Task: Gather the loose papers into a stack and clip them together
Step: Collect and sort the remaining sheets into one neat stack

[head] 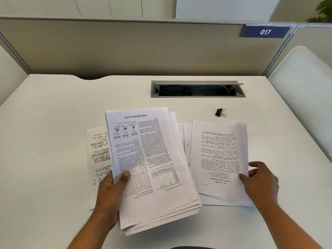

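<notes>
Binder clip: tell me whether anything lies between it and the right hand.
Nothing visible blocks it. The binder clip lies alone on bare desk, beyond the far edge of the right-hand sheets. The right hand grips those sheets' near right corner, so it would reach over them.

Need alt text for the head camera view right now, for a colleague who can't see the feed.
A person's left hand grips a thick, uneven stack of printed pages above a white desk, while the right hand holds a thinner bundle of sheets. A handwritten sheet lies beneath the stack, and a black binder clip sits untouched farther back.
</notes>
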`<state>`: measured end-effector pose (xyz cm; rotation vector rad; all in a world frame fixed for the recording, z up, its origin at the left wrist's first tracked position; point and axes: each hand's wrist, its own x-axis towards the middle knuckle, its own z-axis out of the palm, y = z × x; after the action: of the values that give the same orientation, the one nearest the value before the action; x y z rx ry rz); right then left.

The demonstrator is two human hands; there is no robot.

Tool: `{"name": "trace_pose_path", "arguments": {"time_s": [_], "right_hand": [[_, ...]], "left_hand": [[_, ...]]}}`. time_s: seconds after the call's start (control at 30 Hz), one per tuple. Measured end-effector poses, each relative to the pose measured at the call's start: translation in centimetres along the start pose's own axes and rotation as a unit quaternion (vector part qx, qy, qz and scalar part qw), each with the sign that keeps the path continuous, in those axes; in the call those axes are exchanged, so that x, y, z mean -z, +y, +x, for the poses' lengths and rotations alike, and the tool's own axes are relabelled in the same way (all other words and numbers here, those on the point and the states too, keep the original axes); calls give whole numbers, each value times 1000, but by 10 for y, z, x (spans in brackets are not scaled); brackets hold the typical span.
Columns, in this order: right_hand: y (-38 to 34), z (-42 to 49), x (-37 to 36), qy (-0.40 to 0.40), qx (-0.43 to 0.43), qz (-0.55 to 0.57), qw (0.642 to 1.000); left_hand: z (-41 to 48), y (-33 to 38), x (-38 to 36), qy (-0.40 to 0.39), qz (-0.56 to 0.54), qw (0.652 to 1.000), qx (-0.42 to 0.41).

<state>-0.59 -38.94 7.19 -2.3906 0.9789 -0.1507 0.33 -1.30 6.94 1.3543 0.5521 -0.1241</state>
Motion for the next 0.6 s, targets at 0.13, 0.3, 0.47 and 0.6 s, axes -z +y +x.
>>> {"name": "trace_pose_path", "arguments": {"time_s": [0.13, 0.3, 0.47, 0.6], "right_hand": [[0, 6, 2, 10, -13, 11, 1000], [1, 12, 4, 20, -9, 5, 1000], [3, 17, 4, 24, -4, -30, 999], [1, 16, 9, 52, -2, -15, 999]], "left_hand": [[0, 0, -2, -2, -4, 1000, 3], [0, 2, -4, -6, -9, 1000, -1], [1, 2, -6, -6, -10, 1000, -2], [2, 2, -5, -2, -12, 1000, -2]]}}
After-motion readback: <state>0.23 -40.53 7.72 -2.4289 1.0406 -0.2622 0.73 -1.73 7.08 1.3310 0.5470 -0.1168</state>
